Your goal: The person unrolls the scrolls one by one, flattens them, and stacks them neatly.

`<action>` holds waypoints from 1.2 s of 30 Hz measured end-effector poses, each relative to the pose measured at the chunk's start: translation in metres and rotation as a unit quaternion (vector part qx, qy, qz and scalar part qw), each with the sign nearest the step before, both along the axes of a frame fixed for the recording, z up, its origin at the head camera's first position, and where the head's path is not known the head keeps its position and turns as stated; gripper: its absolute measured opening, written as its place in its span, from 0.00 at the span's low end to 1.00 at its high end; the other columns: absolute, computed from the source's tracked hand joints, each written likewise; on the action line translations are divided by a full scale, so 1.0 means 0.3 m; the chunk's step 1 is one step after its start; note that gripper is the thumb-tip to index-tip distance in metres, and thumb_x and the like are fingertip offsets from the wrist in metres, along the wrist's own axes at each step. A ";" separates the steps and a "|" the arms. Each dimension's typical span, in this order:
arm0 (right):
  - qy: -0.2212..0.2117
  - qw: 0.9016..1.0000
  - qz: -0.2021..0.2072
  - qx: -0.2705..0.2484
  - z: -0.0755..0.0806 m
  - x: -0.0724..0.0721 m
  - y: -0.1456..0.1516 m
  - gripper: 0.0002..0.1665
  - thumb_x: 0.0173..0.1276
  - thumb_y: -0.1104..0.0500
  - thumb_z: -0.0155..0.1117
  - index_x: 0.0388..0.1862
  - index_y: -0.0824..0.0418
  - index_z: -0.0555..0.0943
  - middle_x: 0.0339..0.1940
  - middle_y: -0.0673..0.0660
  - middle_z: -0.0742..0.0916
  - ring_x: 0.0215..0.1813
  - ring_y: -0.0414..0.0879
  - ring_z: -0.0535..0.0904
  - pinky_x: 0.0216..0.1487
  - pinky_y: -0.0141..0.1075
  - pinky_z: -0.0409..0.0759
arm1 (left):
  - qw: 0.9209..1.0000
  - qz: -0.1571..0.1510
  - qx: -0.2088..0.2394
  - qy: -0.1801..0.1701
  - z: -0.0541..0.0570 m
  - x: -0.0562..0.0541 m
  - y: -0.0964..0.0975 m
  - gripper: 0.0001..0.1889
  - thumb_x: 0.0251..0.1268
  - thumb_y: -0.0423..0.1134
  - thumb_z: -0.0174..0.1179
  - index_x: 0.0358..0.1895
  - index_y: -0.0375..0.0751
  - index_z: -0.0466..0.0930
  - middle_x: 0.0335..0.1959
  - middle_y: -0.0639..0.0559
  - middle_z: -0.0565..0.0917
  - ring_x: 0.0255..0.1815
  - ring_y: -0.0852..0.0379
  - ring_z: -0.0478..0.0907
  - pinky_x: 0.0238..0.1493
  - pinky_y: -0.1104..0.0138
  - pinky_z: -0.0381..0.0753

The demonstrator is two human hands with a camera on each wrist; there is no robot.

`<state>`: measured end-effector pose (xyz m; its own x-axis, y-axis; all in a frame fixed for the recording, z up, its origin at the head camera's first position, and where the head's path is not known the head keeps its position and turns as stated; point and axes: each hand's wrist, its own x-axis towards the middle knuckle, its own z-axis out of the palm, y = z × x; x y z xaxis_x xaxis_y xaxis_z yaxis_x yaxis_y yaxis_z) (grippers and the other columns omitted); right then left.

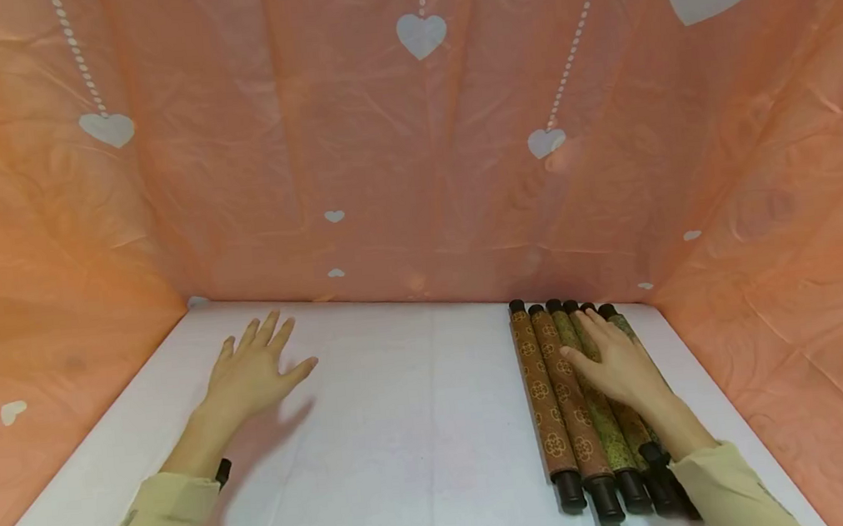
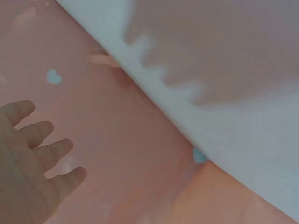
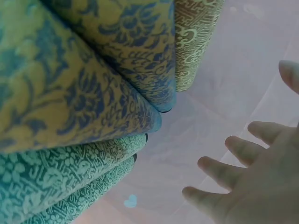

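Several rolled scrolls with black end knobs lie side by side at the right of the table in the head view. Two at the left of the row are brown with gold motifs, such as the brown scroll [image 1: 540, 386]; beside them lies a green scroll [image 1: 607, 422]. Above the right part of the row is my right hand [image 1: 621, 367], fingers extended, partly hiding the scrolls. In the right wrist view, yellow scrolls with blue flowers [image 3: 79, 93] and green patterned scrolls [image 3: 70, 168] appear beside the spread fingers. My left hand [image 1: 247, 380] hovers over the white table, fingers spread, holding nothing.
The white table [image 1: 376, 434] is enclosed by an orange-pink sheet [image 1: 382, 158] printed with white hearts, hanging behind it and along both sides. A dark band [image 1: 223, 472] shows at the left wrist. The left hand casts a shadow on the tabletop.
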<state>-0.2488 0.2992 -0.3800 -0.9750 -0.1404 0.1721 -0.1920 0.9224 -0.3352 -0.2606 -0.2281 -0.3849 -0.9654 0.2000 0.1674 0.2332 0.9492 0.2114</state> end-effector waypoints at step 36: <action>-0.047 0.995 0.039 -0.076 -0.065 0.077 -0.044 0.33 0.73 0.58 0.68 0.73 0.68 0.73 0.59 0.67 0.83 0.36 0.45 0.76 0.36 0.42 0.75 | 0.949 -0.285 0.108 -0.081 -0.137 0.078 0.736 0.26 0.74 0.50 0.59 0.71 0.46 0.76 0.61 0.53 0.81 0.55 0.58 0.81 0.50 0.62 0.83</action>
<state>-0.2256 0.2861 -0.3996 -0.9750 -0.1952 0.1059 -0.2220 0.8437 -0.4888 -0.2371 -0.0073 -0.4261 -0.7273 0.6754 0.1220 0.6434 0.6090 0.4638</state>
